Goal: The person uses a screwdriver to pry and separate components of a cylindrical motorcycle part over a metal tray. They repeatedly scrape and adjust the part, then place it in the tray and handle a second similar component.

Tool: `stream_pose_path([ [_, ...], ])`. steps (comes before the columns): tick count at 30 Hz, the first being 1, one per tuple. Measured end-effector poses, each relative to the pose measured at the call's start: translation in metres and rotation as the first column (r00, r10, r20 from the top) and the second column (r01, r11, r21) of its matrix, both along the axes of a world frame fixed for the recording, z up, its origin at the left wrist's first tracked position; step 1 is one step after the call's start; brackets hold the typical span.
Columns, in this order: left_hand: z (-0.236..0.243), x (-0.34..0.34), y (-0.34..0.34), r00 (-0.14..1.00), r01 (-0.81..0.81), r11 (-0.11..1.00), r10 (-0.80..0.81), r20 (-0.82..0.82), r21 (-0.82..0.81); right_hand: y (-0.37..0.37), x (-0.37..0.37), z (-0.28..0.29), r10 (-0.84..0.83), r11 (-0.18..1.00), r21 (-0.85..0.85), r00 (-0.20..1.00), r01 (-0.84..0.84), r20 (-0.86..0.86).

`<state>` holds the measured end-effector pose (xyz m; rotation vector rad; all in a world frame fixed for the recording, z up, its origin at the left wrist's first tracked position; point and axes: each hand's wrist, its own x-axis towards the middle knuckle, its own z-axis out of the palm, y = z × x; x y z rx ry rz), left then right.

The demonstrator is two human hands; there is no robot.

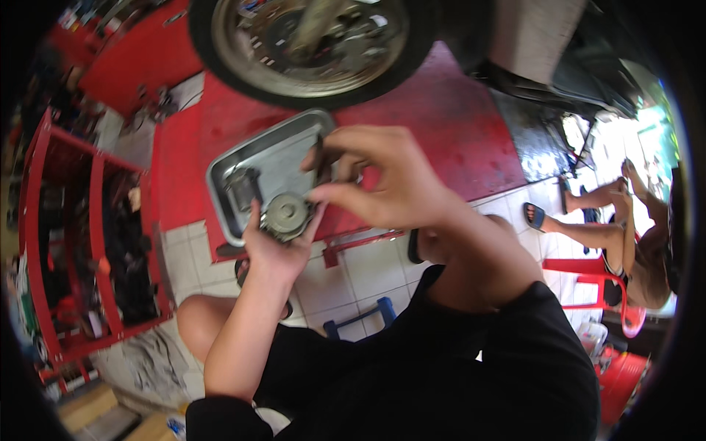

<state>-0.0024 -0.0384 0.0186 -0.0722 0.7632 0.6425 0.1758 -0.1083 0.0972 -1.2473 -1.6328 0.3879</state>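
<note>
My left hand (276,246) grips a round, grey-green metal part (287,215) with a raised centre, held over the near edge of a silver metal tray (220,197). My right hand (379,173) is just to the upper right of that part, fingers curled and closed round a small dark item (318,160) that I cannot make out, its thumb close to the part's rim. Another blocky metal piece (243,187) lies in the tray, left of my left hand's fingers.
Above the tray is a wheel (243,77) over a red platform (474,140). At left stands a red tool rack (103,250); below, a blue stool (386,312). At right, people's legs (588,235) and red plastic chairs (559,268) show.
</note>
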Motion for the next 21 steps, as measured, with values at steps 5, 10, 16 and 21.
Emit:
stream_pose_path([
  [5,-0.003,-0.005,0.003,0.999,-0.034,0.999,0.033,-0.016,-0.043,0.006,-0.002,-0.001,0.161,0.986,-0.02,0.985,-0.163,-0.063],
  [10,-0.014,-0.006,0.001,0.998,-0.05,0.998,0.051,0.032,-0.027,0.004,-0.008,0.001,0.152,0.984,-0.061,0.971,-0.165,-0.186],
  [16,-0.007,-0.003,0.001,1.0,-0.012,1.0,0.012,-0.007,-0.024,0.004,0.005,-0.003,0.212,0.977,-0.047,0.973,-0.208,0.094],
  [21,-0.015,-0.007,0.001,0.999,-0.031,0.999,0.031,-0.01,-0.03,0.004,-0.005,-0.002,0.168,0.986,-0.008,0.981,-0.168,0.1],
])
